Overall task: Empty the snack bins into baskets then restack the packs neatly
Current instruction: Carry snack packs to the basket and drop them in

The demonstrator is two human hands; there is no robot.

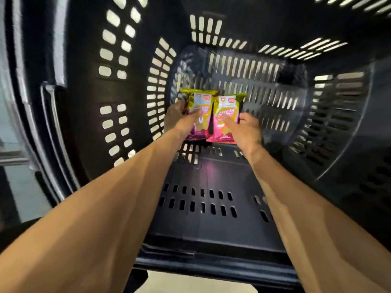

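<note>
Both my arms reach deep into a black slotted plastic basket (213, 172). Two yellow-and-pink snack packs lie side by side near its far end. My left hand (182, 119) holds the left pack (200, 102), thumb laid over its front and fingers at its left edge. My right hand (243, 129) holds the right pack (227, 106), thumb across its front and fingers along its right edge. The packs touch each other along their inner edges. Whether they rest on the basket floor or hang just above it is unclear.
Perforated basket walls (118, 85) close in on the left, right and far side. A metal handle or frame (53, 132) runs along the left wall. Pale floor (190, 282) shows below the basket's near rim.
</note>
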